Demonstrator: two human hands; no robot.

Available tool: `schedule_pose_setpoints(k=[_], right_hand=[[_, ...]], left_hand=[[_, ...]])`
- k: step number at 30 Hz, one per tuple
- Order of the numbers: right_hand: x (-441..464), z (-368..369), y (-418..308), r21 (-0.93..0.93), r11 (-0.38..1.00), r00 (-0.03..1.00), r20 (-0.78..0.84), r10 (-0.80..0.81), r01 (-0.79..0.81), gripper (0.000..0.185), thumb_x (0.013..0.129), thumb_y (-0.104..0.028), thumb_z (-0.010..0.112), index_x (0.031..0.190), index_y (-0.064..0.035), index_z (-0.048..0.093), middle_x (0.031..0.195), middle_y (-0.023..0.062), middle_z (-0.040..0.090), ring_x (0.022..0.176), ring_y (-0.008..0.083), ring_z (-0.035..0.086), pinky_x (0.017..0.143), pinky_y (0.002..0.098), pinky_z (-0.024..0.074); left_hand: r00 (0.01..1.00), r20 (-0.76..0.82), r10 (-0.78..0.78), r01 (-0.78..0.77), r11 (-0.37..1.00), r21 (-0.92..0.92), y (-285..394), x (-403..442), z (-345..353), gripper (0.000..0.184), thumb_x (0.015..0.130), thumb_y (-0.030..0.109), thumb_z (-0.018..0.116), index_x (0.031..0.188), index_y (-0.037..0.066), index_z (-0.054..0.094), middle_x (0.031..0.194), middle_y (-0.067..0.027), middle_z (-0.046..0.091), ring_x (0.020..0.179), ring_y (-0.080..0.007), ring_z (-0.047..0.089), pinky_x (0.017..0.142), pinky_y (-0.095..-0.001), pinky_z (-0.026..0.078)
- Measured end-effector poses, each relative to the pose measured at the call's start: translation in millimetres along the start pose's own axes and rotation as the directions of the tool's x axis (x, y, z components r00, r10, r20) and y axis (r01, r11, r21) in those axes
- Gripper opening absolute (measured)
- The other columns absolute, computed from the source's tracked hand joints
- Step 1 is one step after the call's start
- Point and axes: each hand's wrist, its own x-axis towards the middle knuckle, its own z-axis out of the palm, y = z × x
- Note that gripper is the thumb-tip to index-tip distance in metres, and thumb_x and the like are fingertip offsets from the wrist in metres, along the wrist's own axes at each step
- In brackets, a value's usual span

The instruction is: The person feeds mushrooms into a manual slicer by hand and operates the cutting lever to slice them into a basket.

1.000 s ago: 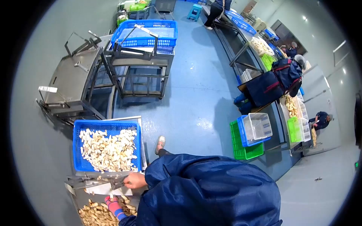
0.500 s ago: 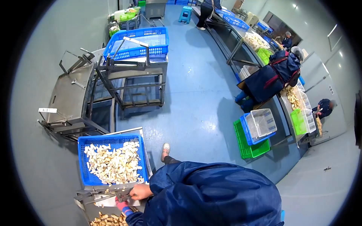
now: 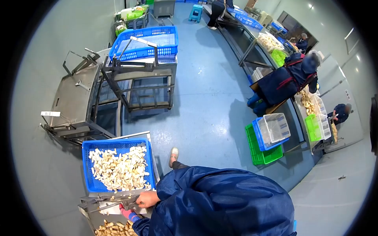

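Note:
My right hand [image 3: 146,199], bare, is wrapped round the handle of a metal cutter [image 3: 132,203] mounted on the bench. Just below it my left hand [image 3: 126,212], in a pink and blue glove, has its fingers closed beside the cutter over a white board [image 3: 112,209]; what they hold is too small to make out. A blue crate [image 3: 87,167] of pale cut pieces [image 3: 120,167] stands beyond the cutter. Uncut brownish pieces [image 3: 112,229] lie in a pile at the bottom edge, below my left hand.
Metal benches [image 3: 75,100] stand at the upper left, one bearing a blue crate [image 3: 147,53]. Stacked green, blue and clear crates [image 3: 271,129] stand on the floor right of centre. A seated person [image 3: 283,80] and other people are along the right-hand tables.
The view has shifted, then steadied. My left hand has moved from the brownish pile up to the cutter. The seated person at the right has shifted their head.

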Motion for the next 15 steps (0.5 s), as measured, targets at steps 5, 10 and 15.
schedule_pose_setpoints(k=[5, 10, 15], right_hand=[[1.6, 5.4, 3.8, 0.001, 1.0, 1.0, -0.01, 0.002, -0.002, 0.021, 0.077, -0.024, 0.056, 0.073, -0.0034, 0.057, 0.067, 0.0169, 0.058, 0.064, 0.0366, 0.056, 0.057, 0.0442, 0.0424], [0.8, 7.8, 4.3, 0.017, 1.0, 0.999, -0.038, 0.009, -0.009, 0.021, 0.076, -0.024, 0.057, 0.069, -0.0045, 0.057, 0.063, 0.016, 0.056, 0.061, 0.0354, 0.055, 0.055, 0.044, 0.0419], [8.6, 29.2, 30.2, 0.007, 1.0, 0.996, -0.09, -0.013, 0.014, 0.019, 0.073, -0.024, 0.059, 0.066, -0.006, 0.058, 0.06, 0.0139, 0.056, 0.057, 0.0336, 0.054, 0.052, 0.0423, 0.0416]], left_hand=[[0.998, -0.049, 0.035, -0.032, 0.998, 0.057, -10.9, 11.7, -7.1, 0.046, 0.082, -0.001, 0.045, 0.128, 0.002, 0.037, 0.108, -0.0158, 0.055, 0.087, -0.0242, 0.057, 0.074, -0.0338, 0.049], [0.978, -0.093, -0.189, 0.172, 0.971, -0.168, 3.7, 12.3, 0.8, 0.045, 0.085, 0.005, 0.046, 0.128, 0.006, 0.036, 0.106, -0.0168, 0.056, 0.086, -0.0262, 0.058, 0.071, -0.036, 0.05], [0.973, -0.118, -0.197, 0.186, 0.977, -0.102, 5.8, 18.5, 0.5, 0.041, 0.086, 0.012, 0.049, 0.126, 0.011, 0.041, 0.107, -0.0184, 0.057, 0.086, -0.028, 0.06, 0.069, -0.0382, 0.051]])
